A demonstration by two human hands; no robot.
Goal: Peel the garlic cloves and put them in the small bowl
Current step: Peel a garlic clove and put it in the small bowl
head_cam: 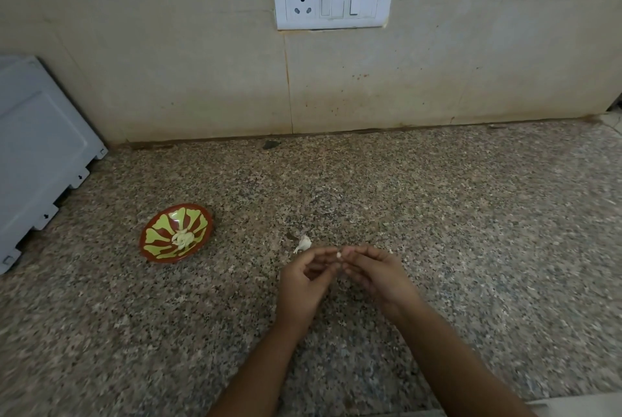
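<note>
A small red bowl (158,253) with a yellow-green petal pattern sits on the granite counter at the left, with several peeled garlic cloves (183,237) inside. My left hand (304,285) and my right hand (377,277) meet above the counter, right of the bowl. Between their fingertips they pinch a small white garlic clove (339,254), mostly hidden by the fingers. Just beyond my left fingertips a white garlic piece with papery skin (303,243) lies on the counter.
A grey-blue appliance panel (37,160) stands at the left edge. The tiled wall behind carries a white socket and switch plate (333,0). The speckled granite counter (471,231) stretches to the right.
</note>
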